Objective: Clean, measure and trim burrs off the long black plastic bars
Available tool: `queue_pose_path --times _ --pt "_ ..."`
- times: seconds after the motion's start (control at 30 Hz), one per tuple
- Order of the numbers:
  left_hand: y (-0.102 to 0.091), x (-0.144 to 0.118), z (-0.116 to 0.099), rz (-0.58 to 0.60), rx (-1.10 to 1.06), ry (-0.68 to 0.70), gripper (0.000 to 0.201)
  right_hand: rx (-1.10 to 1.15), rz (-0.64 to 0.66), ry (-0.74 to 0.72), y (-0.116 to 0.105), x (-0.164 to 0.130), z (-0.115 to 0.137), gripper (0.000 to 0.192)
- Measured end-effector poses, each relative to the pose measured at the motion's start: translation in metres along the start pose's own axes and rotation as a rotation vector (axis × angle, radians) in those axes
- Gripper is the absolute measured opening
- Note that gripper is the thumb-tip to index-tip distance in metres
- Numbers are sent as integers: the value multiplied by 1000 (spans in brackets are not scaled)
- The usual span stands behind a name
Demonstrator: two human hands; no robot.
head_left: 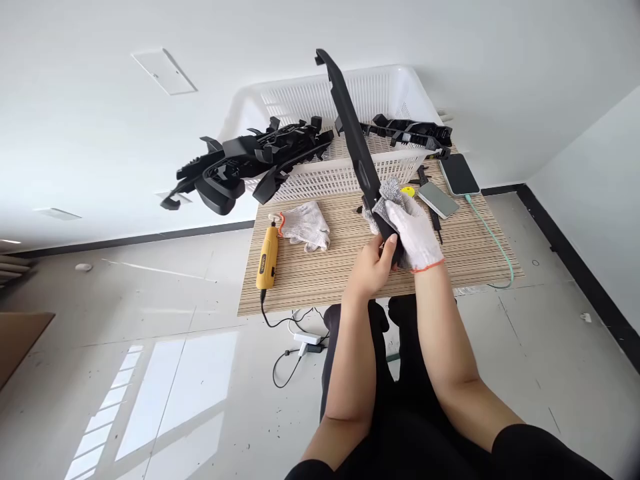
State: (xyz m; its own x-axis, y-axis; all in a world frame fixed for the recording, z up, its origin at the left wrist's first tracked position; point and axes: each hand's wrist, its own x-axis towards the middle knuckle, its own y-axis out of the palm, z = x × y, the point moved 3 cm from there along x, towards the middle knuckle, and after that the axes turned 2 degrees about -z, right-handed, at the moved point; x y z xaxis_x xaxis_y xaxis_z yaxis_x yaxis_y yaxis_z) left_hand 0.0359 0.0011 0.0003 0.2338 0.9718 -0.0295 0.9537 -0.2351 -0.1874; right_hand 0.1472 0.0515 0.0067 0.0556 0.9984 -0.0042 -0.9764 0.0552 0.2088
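A long black plastic trim piece (353, 130) slants up from the table's front, its far end reaching over a white basket. Bare fingers of my left hand (371, 267) grip its near end, thumb on top. My right hand (414, 235), in a white glove with an orange cuff, presses a grey cloth (389, 195) around the piece just above my left hand. The underside of the piece and the fingers beneath it are partly hidden.
The white plastic basket (330, 175) holds several black parts (250, 157), some overhanging its left side. On the wooden table (320, 273) lie a yellow rotary tool (268, 259), a white glove (307, 225), a grey box (439, 200), a black caliper (434, 217) and a phone (459, 175) with a green cable.
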Motion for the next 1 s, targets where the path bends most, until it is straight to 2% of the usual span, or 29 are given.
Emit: queue_pose_path --times 0.07,0.13,0.2,0.3,0.37,0.5,0.53,0.6,0.73,0.83,0.93,1.0 --pt "-1 1 0 19 -38 -19 48 34 140 28 -5 -4 4 47" --pt "-2 1 0 55 -79 -45 48 67 208 53 -7 -6 6 44" --pt "0 -1 0 89 -79 -57 48 127 145 75 -6 -5 5 37" --pt "7 -2 0 121 -54 -51 48 185 -58 119 -6 -1 2 31" --pt "10 -2 0 113 -47 -45 48 195 -74 118 -7 -1 2 31" --pt "5 1 3 50 -39 -34 48 139 175 72 -15 -5 6 33" --pt "3 1 4 47 -32 -30 47 113 203 70 -16 -5 6 34" --pt "2 0 4 52 -10 -28 47 98 165 76 -17 -4 5 32" --pt "8 0 3 39 -1 -20 43 168 -40 111 -10 0 -1 33" --pt "7 3 5 -74 -87 -41 39 192 -29 60 -8 1 -1 35" --pt "-5 7 10 -317 -208 -54 40 124 81 42 -10 -2 1 35" --pt "-14 8 10 -452 -198 -18 41 87 96 45 -11 -4 1 35"
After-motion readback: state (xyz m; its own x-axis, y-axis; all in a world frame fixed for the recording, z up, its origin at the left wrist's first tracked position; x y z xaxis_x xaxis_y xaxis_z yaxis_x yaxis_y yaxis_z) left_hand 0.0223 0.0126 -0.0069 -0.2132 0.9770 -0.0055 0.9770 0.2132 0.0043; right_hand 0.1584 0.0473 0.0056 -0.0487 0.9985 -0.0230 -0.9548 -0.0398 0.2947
